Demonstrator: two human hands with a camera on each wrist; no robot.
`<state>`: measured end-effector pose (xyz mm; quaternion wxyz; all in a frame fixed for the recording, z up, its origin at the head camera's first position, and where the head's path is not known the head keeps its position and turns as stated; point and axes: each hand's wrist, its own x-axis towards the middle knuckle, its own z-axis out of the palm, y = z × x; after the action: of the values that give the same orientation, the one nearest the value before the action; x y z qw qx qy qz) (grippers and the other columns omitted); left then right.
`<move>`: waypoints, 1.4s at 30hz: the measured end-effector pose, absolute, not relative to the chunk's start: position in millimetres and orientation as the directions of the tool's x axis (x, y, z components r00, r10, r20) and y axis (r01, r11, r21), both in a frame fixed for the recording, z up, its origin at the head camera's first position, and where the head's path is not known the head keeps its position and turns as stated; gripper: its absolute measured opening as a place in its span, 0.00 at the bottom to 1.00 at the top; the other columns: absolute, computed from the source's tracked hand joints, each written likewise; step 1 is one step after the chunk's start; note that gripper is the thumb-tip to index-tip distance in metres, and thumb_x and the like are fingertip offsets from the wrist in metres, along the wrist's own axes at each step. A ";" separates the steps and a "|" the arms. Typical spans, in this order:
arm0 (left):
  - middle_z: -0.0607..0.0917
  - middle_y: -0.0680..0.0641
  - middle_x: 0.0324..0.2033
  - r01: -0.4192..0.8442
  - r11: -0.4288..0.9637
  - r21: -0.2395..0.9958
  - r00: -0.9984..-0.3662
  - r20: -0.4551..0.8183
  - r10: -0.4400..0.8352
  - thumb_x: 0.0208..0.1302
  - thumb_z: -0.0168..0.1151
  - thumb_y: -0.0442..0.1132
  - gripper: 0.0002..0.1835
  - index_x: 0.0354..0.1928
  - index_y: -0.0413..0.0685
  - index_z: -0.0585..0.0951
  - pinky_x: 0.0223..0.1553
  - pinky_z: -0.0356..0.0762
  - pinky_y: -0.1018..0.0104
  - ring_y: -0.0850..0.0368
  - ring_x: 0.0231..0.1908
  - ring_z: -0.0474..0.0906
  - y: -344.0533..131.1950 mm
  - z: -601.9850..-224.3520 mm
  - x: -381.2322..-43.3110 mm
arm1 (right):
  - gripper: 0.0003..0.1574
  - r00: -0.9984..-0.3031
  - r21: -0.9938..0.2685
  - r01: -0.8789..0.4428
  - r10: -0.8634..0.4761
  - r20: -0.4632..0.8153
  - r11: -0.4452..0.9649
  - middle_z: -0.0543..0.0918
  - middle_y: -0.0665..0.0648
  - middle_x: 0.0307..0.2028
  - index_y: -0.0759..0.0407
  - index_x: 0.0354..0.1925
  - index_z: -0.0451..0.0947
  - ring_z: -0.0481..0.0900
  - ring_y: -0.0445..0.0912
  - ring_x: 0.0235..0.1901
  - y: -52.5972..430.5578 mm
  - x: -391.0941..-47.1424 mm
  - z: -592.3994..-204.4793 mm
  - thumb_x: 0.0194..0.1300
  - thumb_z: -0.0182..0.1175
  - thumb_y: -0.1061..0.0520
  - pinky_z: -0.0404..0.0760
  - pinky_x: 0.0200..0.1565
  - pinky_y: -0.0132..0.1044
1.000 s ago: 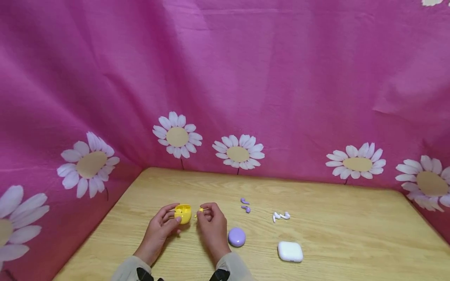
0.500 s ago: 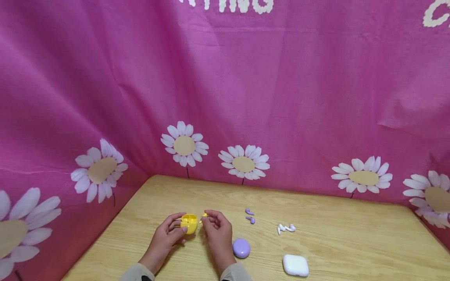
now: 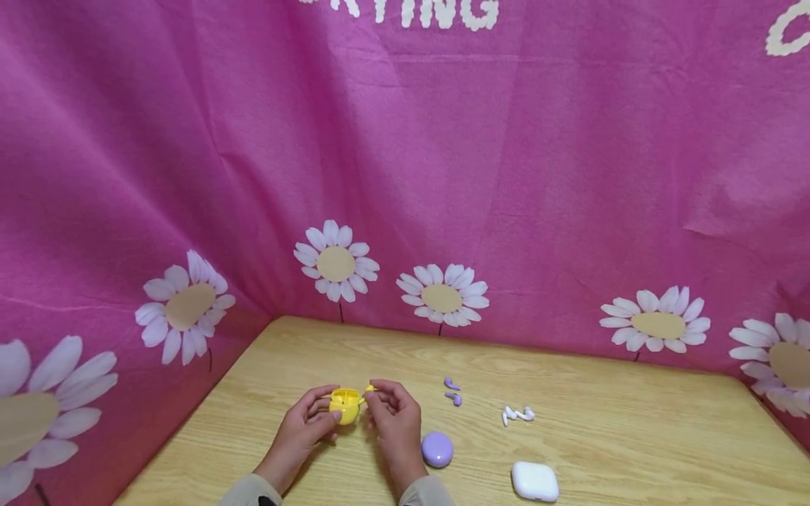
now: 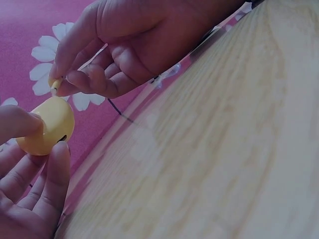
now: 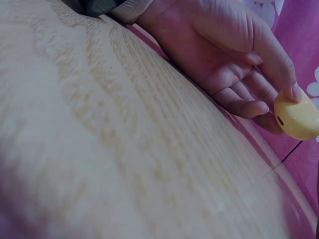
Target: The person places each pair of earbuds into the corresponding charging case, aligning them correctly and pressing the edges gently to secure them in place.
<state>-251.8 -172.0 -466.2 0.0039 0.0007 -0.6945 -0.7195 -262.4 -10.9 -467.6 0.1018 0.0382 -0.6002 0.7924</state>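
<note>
My left hand (image 3: 294, 436) grips a yellow earbud case (image 3: 344, 413), thumb on its front, with the lid raised and the slots facing up. Just right of it, my right hand (image 3: 399, 429) pinches a yellow earbud (image 3: 370, 388) between thumb and forefinger, its stem toward the case. In the left wrist view the earbud (image 4: 56, 85) is at the top of the case (image 4: 54, 122); whether they touch is unclear. A dark slot shows on the case (image 5: 297, 118) in the right wrist view, where my right hand and the earbud cannot be made out.
Right of my hands lie two purple earbuds (image 3: 453, 398) and a round purple case (image 3: 437, 450). Farther right are two white earbuds (image 3: 518, 414) and a white case (image 3: 535, 481). The wooden table (image 3: 607, 422) meets a pink flowered cloth (image 3: 544, 176) behind and at left.
The head view has shifted, so everything sits lower and a little farther right in it. The earbud in my right hand has come closer to the yellow case. Both grips stay the same.
</note>
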 end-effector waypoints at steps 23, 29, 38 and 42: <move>0.82 0.43 0.43 0.026 0.018 0.999 -0.999 0.026 0.037 0.57 0.68 0.33 0.28 0.61 0.40 0.72 0.36 0.83 0.63 0.54 0.40 0.81 -173.2 -469.4 -253.0 | 0.13 -0.972 -0.959 -0.233 0.075 0.223 -0.163 0.84 0.58 0.31 0.63 0.43 0.82 0.76 0.38 0.26 -12.0 -261.6 -468.6 0.58 0.68 0.61 0.75 0.24 0.24; 0.83 0.43 0.44 0.009 0.024 1.000 -0.999 0.009 0.039 0.58 0.69 0.34 0.29 0.62 0.39 0.71 0.37 0.83 0.63 0.53 0.41 0.80 -173.0 -468.6 -253.0 | 0.13 -0.967 -0.962 -0.254 0.060 0.249 -0.104 0.84 0.56 0.31 0.63 0.43 0.82 0.77 0.39 0.29 -12.5 -260.8 -468.6 0.59 0.68 0.60 0.76 0.28 0.25; 0.83 0.43 0.44 0.017 0.035 0.999 -0.999 0.016 0.042 0.57 0.70 0.35 0.30 0.61 0.39 0.72 0.38 0.83 0.65 0.53 0.42 0.80 -172.9 -469.4 -254.2 | 0.14 -0.966 -0.961 -0.256 0.069 0.250 -0.108 0.84 0.58 0.30 0.65 0.43 0.82 0.77 0.39 0.28 -12.1 -261.8 -468.9 0.58 0.69 0.60 0.75 0.26 0.24; 0.83 0.43 0.44 0.019 0.043 0.999 -0.999 0.017 0.049 0.56 0.70 0.35 0.30 0.61 0.39 0.72 0.39 0.82 0.66 0.54 0.43 0.80 -173.3 -470.1 -254.4 | 0.13 -0.970 -0.965 -0.239 0.066 0.233 -0.104 0.84 0.57 0.30 0.63 0.42 0.82 0.77 0.39 0.28 -12.1 -262.2 -469.1 0.57 0.69 0.60 0.75 0.27 0.24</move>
<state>-254.4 -173.3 -470.1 -0.0110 -0.0236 -0.7221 -0.6913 -262.2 -12.1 -469.1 0.1033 0.0653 -0.6612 0.7402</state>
